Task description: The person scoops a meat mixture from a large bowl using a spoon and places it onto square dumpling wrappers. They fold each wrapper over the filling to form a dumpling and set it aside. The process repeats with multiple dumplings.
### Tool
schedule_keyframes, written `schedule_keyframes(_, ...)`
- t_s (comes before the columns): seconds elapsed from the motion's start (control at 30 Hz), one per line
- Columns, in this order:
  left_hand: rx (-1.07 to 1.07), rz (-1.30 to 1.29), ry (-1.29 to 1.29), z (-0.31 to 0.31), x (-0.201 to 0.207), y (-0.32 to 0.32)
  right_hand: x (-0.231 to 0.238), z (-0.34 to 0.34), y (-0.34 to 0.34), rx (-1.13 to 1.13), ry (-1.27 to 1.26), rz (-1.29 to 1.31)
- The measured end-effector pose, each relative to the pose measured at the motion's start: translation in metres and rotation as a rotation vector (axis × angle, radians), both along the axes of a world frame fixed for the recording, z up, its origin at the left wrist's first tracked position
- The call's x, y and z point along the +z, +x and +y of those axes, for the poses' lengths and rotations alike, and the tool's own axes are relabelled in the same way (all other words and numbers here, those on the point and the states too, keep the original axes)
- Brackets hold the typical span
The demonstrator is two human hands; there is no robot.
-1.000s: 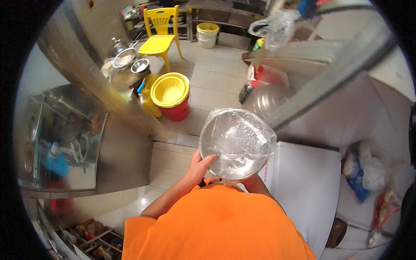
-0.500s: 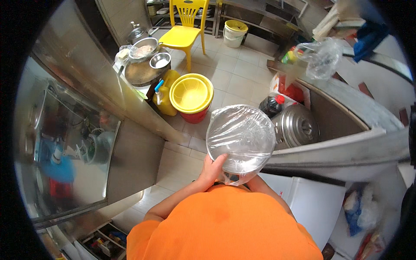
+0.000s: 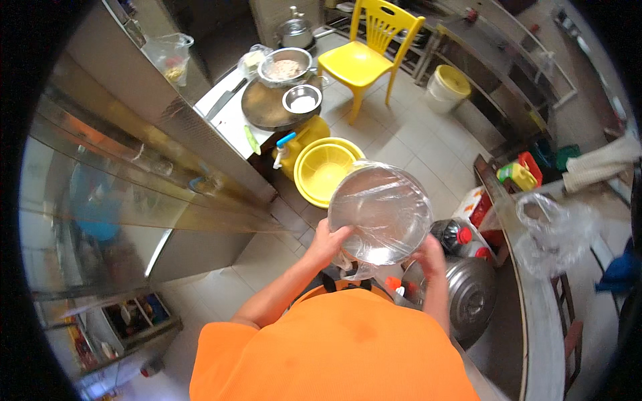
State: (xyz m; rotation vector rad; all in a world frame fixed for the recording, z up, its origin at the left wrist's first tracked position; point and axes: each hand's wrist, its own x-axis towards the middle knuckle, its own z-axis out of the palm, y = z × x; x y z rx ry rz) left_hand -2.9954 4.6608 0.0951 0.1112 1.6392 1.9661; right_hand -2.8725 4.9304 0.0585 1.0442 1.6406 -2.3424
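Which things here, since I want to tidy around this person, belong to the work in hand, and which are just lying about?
In hand:
film-covered bowl
left hand, thumb over its rim
right hand, at its right side

Apparently just lying about, untouched:
chair
yellow basins
round board
knife
metal pot
white bucket

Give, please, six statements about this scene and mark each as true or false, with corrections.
1. The left hand grips the large metal bowl. True.
2. The large metal bowl is uncovered. False: clear plastic film lies over it.
3. A yellow chair stands upright. True.
4. The right hand touches the yellow chair. False: it is at the large metal bowl's lower right edge.
5. A knife lies on the yellow chair. False: it lies on the white surface.
6. A small metal bowl sits on the round board. True.
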Motion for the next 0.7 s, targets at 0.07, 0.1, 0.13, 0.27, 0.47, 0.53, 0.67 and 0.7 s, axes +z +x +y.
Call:
schedule_keyframes(0.07, 0.035, -0.067, -0.046, 0.013, -0.006, -0.013, 0.019, 0.044, -0.013, -0.078, -0.146, 0.253)
schedule_keyframes(0.1, 0.047, -0.102, -0.048, 0.023, -0.011, -0.019, 0.026, 0.061, -0.020, -0.007, -0.146, 0.329)
schedule_keyframes(0.13, 0.061, -0.133, -0.042, 0.035, -0.015, -0.024, 0.031, 0.076, -0.030, 0.056, -0.138, 0.400)
schedule_keyframes(0.27, 0.021, -0.055, -0.101, 0.096, -0.031, -0.047, 0.034, 0.115, -0.079, 0.065, -0.190, 0.407)
schedule_keyframes(0.47, -0.043, 0.093, -0.155, 0.197, -0.055, -0.143, 0.014, 0.179, -0.166, -0.057, 0.191, 0.085)
schedule_keyframes(0.53, -0.017, 0.024, -0.164, 0.231, -0.062, -0.178, 0.005, 0.202, -0.186, -0.106, 0.336, -0.031)
schedule_keyframes(0.67, -0.135, 0.212, -0.220, 0.289, -0.061, -0.246, -0.002, 0.251, -0.222, -0.109, 0.530, 0.045)
schedule_keyframes(0.7, -0.206, 0.175, -0.168, 0.301, -0.058, -0.259, -0.001, 0.263, -0.230, -0.090, 0.591, 0.022)
